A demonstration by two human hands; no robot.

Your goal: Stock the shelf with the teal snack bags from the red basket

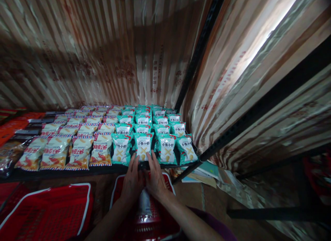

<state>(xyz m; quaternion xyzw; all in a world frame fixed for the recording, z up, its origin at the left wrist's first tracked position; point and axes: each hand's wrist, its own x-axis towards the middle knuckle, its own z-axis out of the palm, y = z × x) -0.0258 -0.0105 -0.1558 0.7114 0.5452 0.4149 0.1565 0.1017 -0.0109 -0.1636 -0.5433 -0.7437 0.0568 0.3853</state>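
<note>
My left hand (pixel 132 180) and my right hand (pixel 155 179) reach up to the shelf's front edge. Their stretched fingers touch the lower left and lower right of one teal-and-white snack bag (pixel 143 144), which stands upright in the front row between them. The thumbs are low and partly in shadow. To its left stands another teal bag (pixel 121 147), and to its right a third teal bag (pixel 167 148). More bags of the same kind stand in rows behind.
White-and-orange snack bags (pixel 79 151) fill the shelf's left part, with dark packets (pixel 15 147) farther left. Below are a red basket (pixel 85 199) with a white handle and another red basket (pixel 169 185) under my arms. A black post (pixel 232 130) slants at right; printed sheeting (pixel 108 54) hangs behind.
</note>
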